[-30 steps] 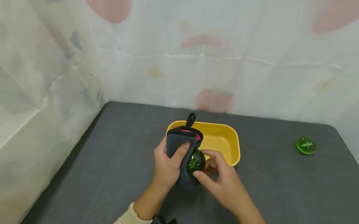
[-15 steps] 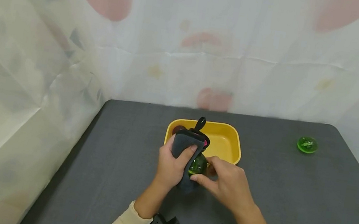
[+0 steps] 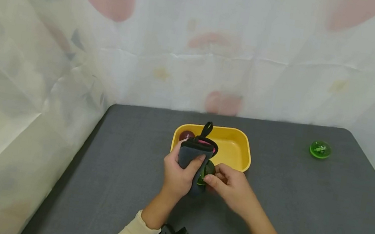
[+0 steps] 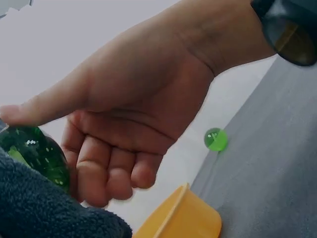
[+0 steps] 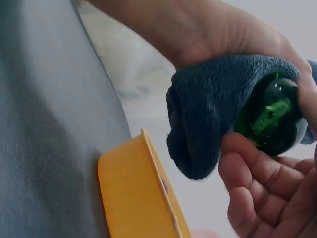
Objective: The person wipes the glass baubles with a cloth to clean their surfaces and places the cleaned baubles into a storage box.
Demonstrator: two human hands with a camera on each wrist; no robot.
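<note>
My left hand point(image 3: 179, 174) grips a dark grey fleece cloth point(image 3: 192, 153) with a black loop and pink lining, held just in front of the yellow tray point(image 3: 242, 141). The cloth point(image 5: 208, 119) wraps partly round a clear green ball point(image 3: 205, 172). My right hand point(image 3: 231, 186) holds that green ball point(image 5: 270, 121) with thumb and curled fingers, pressed against the cloth. In the left wrist view the green ball point(image 4: 32, 153) sits under the right thumb, above the cloth point(image 4: 44, 208).
The yellow tray point(image 5: 133, 198) holds a dark red ball point(image 3: 186, 135) in its left corner. A second green ball point(image 3: 320, 149) lies far right on the grey table point(image 3: 303, 215). Patterned curtains close off the back and left.
Both hands and the cloth shifted slightly; the cloth has turned and now covers more of the green ball. The red ball in the tray has come into sight.
</note>
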